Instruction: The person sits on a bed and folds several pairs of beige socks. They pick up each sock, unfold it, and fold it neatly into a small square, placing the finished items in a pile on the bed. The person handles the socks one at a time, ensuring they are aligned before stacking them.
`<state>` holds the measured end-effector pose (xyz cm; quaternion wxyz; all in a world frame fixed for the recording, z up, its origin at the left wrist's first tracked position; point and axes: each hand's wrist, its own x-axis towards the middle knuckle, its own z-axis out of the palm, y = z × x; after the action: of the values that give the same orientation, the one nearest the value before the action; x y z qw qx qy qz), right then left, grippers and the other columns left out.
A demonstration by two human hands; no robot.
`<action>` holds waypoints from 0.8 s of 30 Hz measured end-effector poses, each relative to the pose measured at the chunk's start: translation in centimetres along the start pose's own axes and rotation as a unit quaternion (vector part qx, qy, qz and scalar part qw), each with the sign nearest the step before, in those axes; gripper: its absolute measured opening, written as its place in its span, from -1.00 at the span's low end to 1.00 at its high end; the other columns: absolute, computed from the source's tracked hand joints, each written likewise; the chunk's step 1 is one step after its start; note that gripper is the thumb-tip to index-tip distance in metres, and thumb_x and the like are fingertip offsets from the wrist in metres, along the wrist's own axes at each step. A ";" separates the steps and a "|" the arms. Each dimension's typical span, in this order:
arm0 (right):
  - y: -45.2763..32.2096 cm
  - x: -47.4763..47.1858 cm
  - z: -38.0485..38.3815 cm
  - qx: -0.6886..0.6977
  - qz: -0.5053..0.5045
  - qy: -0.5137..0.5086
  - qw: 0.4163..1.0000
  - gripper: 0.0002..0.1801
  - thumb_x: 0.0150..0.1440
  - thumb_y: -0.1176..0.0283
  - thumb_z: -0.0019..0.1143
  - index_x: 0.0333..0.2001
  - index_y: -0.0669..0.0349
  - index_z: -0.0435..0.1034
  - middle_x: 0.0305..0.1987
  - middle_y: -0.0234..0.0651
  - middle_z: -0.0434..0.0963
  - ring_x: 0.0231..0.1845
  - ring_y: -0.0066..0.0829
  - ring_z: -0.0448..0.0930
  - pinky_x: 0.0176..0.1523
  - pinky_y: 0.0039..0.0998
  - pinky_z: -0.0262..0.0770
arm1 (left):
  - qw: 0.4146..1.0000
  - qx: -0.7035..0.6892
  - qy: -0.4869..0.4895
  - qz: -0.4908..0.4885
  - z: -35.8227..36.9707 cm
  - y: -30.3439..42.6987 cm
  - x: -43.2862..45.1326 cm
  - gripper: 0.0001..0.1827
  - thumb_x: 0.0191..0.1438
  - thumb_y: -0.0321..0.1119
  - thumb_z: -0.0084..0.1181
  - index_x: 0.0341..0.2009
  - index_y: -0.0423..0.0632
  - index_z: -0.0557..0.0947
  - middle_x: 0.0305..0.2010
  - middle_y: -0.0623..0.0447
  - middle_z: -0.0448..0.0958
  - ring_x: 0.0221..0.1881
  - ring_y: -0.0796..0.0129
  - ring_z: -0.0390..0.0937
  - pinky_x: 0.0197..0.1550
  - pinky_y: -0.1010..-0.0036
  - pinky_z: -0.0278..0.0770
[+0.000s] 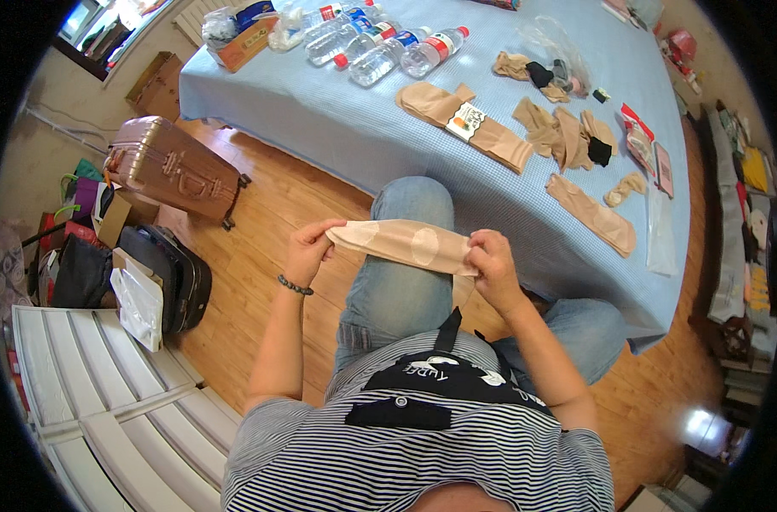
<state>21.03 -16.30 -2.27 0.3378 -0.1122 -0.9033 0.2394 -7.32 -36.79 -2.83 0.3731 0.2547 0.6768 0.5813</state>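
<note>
A beige nylon sock (395, 242) with pale patches is stretched sideways above my denim-covered knee. My left hand (310, 249) pinches its pointed toe end. At the other end, my right hand (493, 267) grips the cuff, with the fingers curled over the fabric. On the bed before me lies a flat stack of beige socks (427, 105) with a printed paper band (466, 121) around it. Nearer my right hand, a single flat beige sock (590, 214) rests close to the bed's side. Crumpled beige socks (558, 134) lie beyond it.
Several plastic bottles (376, 54) lie at the far side of the blue-covered bed (286, 109), beside a cardboard box (248, 45). A phone (663, 169) and a red-and-clear packet (638, 137) are on the right. A rose-gold suitcase (171, 169) and a black bag (184, 275) stand at left.
</note>
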 end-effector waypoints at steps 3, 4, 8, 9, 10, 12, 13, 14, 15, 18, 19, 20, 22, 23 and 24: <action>0.4 -1.1 1.1 0.003 0.018 -0.005 1.000 -0.76 -0.30 0.74 0.10 -0.50 0.24 0.30 -0.21 -0.23 0.41 -0.11 -0.18 0.46 -0.05 -0.27 0.36 | 0.993 -0.100 -0.012 0.053 0.8 -1.4 0.1 -0.73 0.11 -0.59 -0.01 -0.12 -0.17 0.65 -0.21 0.05 0.58 -0.18 0.45 0.54 -0.14 0.54 0.53; 0.3 -1.2 1.2 0.014 0.034 -0.005 0.999 -0.76 -0.30 0.74 0.09 -0.50 0.23 0.31 -0.21 -0.23 0.41 -0.10 -0.17 0.46 -0.05 -0.27 0.36 | 0.990 -0.130 -0.024 0.037 0.7 -1.5 -0.1 -0.74 0.11 -0.58 -0.01 -0.11 -0.19 0.64 -0.17 0.02 0.59 -0.14 0.43 0.54 -0.10 0.52 0.54; 1.0 -2.5 1.8 0.063 0.124 -0.006 0.990 -0.78 -0.26 0.75 0.08 -0.51 0.22 0.31 -0.19 -0.21 0.42 -0.09 -0.15 0.45 -0.05 -0.27 0.35 | 0.965 -0.254 -0.067 -0.017 0.5 0.2 -0.3 -0.77 0.15 -0.50 0.01 -0.12 -0.23 0.63 -0.12 -0.01 0.59 -0.09 0.39 0.55 -0.02 0.50 0.53; 1.0 -2.5 1.9 0.059 0.118 -0.009 0.991 -0.78 -0.26 0.75 0.08 -0.51 0.22 0.32 -0.19 -0.21 0.42 -0.09 -0.15 0.45 -0.05 -0.27 0.35 | 0.955 -0.286 -0.072 -0.030 0.6 0.8 -0.4 -0.78 0.16 -0.47 0.02 -0.13 -0.23 0.63 -0.13 0.00 0.59 -0.10 0.40 0.55 -0.03 0.51 0.53; 1.0 -2.6 2.0 0.055 0.111 -0.012 0.992 -0.78 -0.25 0.75 0.09 -0.51 0.22 0.32 -0.19 -0.20 0.41 -0.10 -0.14 0.45 -0.05 -0.27 0.35 | 0.962 -0.265 -0.056 -0.036 0.6 0.5 -0.3 -0.78 0.16 -0.47 0.03 -0.12 -0.23 0.63 -0.14 0.01 0.60 -0.12 0.41 0.55 -0.03 0.53 0.52; 1.1 -2.9 2.2 0.043 0.102 -0.032 0.993 -0.77 -0.24 0.74 0.09 -0.48 0.21 0.33 -0.15 -0.18 0.41 -0.07 -0.12 0.44 -0.02 -0.26 0.34 | 0.974 -0.221 -0.027 -0.047 0.8 -0.2 0.4 -0.78 0.16 -0.47 0.05 -0.12 -0.22 0.63 -0.15 0.04 0.60 -0.15 0.45 0.54 -0.05 0.57 0.51; 1.2 -3.0 2.2 0.036 0.100 -0.050 0.993 -0.76 -0.24 0.74 0.09 -0.46 0.20 0.34 -0.12 -0.17 0.41 -0.03 -0.10 0.43 0.01 -0.25 0.34 | 0.981 -0.191 -0.013 -0.041 1.0 -0.3 0.5 -0.79 0.15 -0.47 0.07 -0.13 -0.22 0.64 -0.16 0.05 0.60 -0.17 0.47 0.53 -0.08 0.58 0.50; 1.3 -3.2 2.2 0.028 0.097 -0.067 0.993 -0.75 -0.23 0.74 0.09 -0.43 0.19 0.35 -0.08 -0.15 0.41 0.01 -0.08 0.43 0.04 -0.24 0.34 | 0.986 -0.161 0.000 -0.035 1.2 -0.3 0.6 -0.80 0.15 -0.47 0.09 -0.14 -0.21 0.65 -0.18 0.07 0.60 -0.19 0.50 0.52 -0.12 0.59 0.49; 1.2 -3.0 2.0 0.002 0.081 -0.092 0.992 -0.73 -0.22 0.72 0.10 -0.39 0.18 0.36 -0.03 -0.13 0.40 0.06 -0.07 0.41 0.09 -0.22 0.32 | 0.991 -0.131 0.013 -0.028 1.6 -0.1 0.7 -0.81 0.14 -0.48 0.11 -0.15 -0.20 0.65 -0.19 0.08 0.60 -0.21 0.52 0.51 -0.15 0.60 0.49; 1.2 -2.6 1.4 -0.004 0.067 -0.159 0.985 -0.61 -0.16 0.62 0.17 -0.18 0.17 0.37 0.17 -0.06 0.32 0.27 -0.05 0.28 0.27 -0.14 0.22 | 0.999 -0.006 -0.004 0.035 2.0 1.7 0.4 -0.83 0.12 -0.51 0.13 -0.17 -0.16 0.68 -0.24 0.12 0.59 -0.26 0.58 0.46 -0.21 0.62 0.44; 0.5 -1.5 0.9 0.047 0.081 -0.131 0.987 -0.60 -0.15 0.58 0.20 -0.15 0.18 0.37 0.17 -0.05 0.31 0.28 -0.05 0.28 0.27 -0.13 0.21 | 0.997 0.026 -0.022 0.072 2.5 2.6 0.4 -0.83 0.11 -0.54 0.12 -0.19 -0.15 0.68 -0.27 0.12 0.59 -0.28 0.55 0.46 -0.23 0.59 0.44; -0.3 -0.1 0.6 0.097 0.094 -0.102 0.986 -0.59 -0.13 0.55 0.22 -0.12 0.19 0.37 0.18 -0.05 0.31 0.28 -0.06 0.28 0.28 -0.13 0.20 | 0.992 0.057 -0.039 0.109 3.3 3.7 0.4 -0.83 0.09 -0.56 0.11 -0.21 -0.13 0.69 -0.29 0.11 0.59 -0.30 0.52 0.47 -0.24 0.57 0.44; -2.4 3.3 0.3 0.168 0.108 -0.062 0.978 -0.58 -0.08 0.50 0.24 -0.08 0.21 0.37 0.16 -0.07 0.33 0.24 -0.12 0.32 0.25 -0.17 0.24 | 0.964 0.146 -0.079 0.209 4.9 6.8 -0.4 -0.80 0.06 -0.60 0.08 -0.24 -0.11 0.68 -0.33 0.09 0.58 -0.32 0.42 0.47 -0.25 0.53 0.44; -3.2 5.1 0.3 0.186 0.108 -0.051 0.975 -0.59 -0.04 0.48 0.24 -0.07 0.23 0.37 0.13 -0.10 0.37 0.20 -0.19 0.37 0.22 -0.21 0.28 | 0.935 0.204 -0.102 0.272 5.9 8.8 -0.4 -0.78 0.04 -0.62 0.07 -0.25 -0.10 0.68 -0.33 0.07 0.58 -0.32 0.36 0.48 -0.24 0.50 0.44; -3.3 6.4 0.1 0.205 0.107 -0.038 0.972 -0.60 -0.01 0.46 0.24 -0.05 0.25 0.38 0.10 -0.13 0.40 0.16 -0.25 0.42 0.19 -0.26 0.33 | 0.897 0.260 -0.124 0.335 7.0 10.4 -0.2 -0.76 0.02 -0.64 0.06 -0.25 -0.10 0.67 -0.34 0.05 0.57 -0.33 0.30 0.48 -0.24 0.48 0.44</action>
<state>16.07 -16.80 2.92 0.2914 -0.1270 -0.8301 0.4582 -2.51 -30.71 7.01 0.1578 0.6246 0.6267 0.4384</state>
